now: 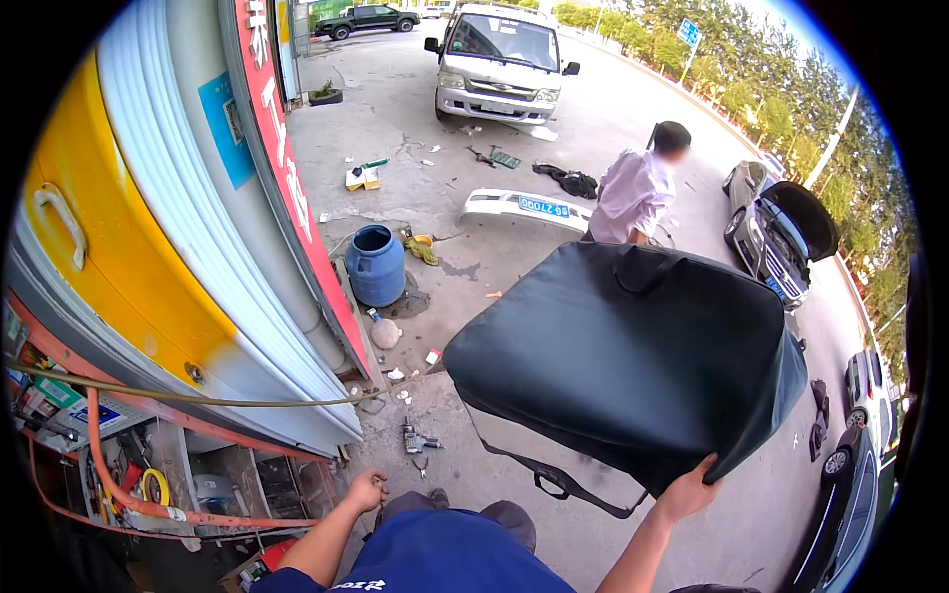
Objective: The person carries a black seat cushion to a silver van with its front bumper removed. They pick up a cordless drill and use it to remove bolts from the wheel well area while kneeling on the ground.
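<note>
Grey pavement [395, 111] stretched behind a big black bag [623, 346] right of centre. Remotely, I gripped its lower edge with my right hand [689, 492]; my left hand [367, 489] curled at lower left, whether holding anything I couldn't tell.

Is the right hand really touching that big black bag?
Touching. The head view shows the right hand holding the lower edge of the big black bag, with no gap between them.

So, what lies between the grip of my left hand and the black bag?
The head view shows a grey power tool and what look like pliers on the ground between your left grip and the black bag.
</note>
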Available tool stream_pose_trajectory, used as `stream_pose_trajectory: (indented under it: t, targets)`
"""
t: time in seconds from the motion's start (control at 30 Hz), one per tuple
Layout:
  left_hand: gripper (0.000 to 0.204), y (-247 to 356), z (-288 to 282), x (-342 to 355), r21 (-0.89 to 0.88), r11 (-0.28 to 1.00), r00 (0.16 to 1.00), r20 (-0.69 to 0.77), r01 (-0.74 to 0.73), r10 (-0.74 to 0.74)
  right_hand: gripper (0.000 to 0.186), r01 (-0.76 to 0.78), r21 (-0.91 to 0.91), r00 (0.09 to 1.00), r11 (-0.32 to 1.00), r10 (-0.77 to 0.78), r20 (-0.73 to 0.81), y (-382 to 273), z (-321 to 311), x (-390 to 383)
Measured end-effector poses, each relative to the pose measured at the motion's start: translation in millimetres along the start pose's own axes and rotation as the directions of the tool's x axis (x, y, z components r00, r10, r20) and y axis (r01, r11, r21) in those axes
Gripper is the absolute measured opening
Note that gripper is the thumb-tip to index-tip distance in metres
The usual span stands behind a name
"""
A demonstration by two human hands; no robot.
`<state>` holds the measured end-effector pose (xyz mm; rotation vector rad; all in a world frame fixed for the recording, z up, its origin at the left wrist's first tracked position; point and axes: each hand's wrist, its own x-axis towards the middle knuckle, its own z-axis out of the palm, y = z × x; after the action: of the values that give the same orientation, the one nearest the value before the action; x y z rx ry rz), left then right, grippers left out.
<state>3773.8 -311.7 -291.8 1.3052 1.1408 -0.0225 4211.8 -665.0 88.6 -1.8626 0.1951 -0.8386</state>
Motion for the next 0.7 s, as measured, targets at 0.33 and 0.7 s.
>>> stream_pose_trajectory:
  t: [0.33, 0.7]
  targets:
    - [0.023, 336.3, 45.5, 260.9, -0.168, 0.956, 0.966, 0.046, -0.242, 0.252, 0.047, -0.139, 0.209, 0.981, 0.968, 0.105, 0.166, 18.0, 346.3, 52.8]
    - [0.025, 293.4, -13.0, 478.6, -0.438, 0.867, 0.863, -0.316, 0.237, -0.395, 0.052, -0.231, 0.244, 0.939, 0.942, 0.15, 0.31, -14.1, 795.4, 117.9]
